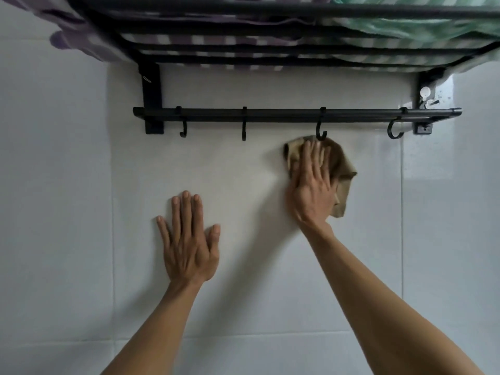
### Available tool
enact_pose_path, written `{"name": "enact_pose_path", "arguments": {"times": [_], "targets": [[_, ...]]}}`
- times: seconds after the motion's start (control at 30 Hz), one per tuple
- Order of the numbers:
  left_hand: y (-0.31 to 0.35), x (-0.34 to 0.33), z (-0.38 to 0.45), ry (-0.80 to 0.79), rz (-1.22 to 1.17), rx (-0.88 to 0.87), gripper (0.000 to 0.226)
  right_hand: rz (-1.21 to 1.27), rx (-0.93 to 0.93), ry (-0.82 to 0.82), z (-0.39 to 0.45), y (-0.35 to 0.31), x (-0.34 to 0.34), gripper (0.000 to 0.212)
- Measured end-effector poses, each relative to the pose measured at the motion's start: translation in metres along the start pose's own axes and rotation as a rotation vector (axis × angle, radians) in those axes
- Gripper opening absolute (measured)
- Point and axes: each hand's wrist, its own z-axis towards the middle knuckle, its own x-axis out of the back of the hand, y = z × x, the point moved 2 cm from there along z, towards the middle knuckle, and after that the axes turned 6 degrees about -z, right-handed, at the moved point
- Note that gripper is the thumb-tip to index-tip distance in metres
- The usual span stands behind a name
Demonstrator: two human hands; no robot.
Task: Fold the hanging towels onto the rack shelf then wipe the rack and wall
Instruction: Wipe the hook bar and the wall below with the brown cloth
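Observation:
A black wall rack [270, 114] with a slatted shelf and a lower bar of hooks hangs on the white tiled wall [81, 185]. On the shelf lie a purple striped towel [81, 33] at the left and a green striped towel [419, 28] at the right. My right hand [311, 185] presses a brown cloth [342, 169] flat against the wall just below the third hook, fingers straight. Lower left, my left hand [189, 244] rests flat on the wall with its fingers spread, holding nothing.
Several black hooks [321, 131] hang from the bar, one right above the cloth. A white round fitting [425, 92] sits by the right bracket. The purple towel's edge droops over the shelf's left end. Tile joints run across the wall.

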Motion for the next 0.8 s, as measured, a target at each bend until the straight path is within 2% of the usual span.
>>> {"name": "enact_pose_path", "arguments": {"times": [0.13,0.3,0.47,0.57,0.63,0.8], "targets": [[-0.005,0.000,0.000,0.027,-0.005,-0.023,0.071,0.023,0.128,-0.045,-0.019,-0.058,-0.021,0.057],[-0.012,-0.001,-0.002,0.058,-0.002,-0.048,0.069,0.017,0.289,-0.071,-0.034,-0.100,-0.041,0.059],[-0.013,0.000,-0.006,0.101,-0.008,-0.056,0.065,-0.068,0.573,-0.291,-0.041,-0.137,-0.051,0.069],[-0.020,0.001,-0.009,0.110,-0.007,-0.003,0.062,-0.103,0.750,-0.365,-0.040,-0.173,-0.058,0.062],[-0.028,0.004,-0.013,0.132,-0.023,0.072,0.061,-0.111,0.855,-0.361,-0.040,-0.189,-0.062,0.058],[-0.031,0.003,-0.019,0.195,0.012,0.093,0.056,-0.154,0.952,-0.338,-0.047,-0.178,-0.063,0.054]]}}
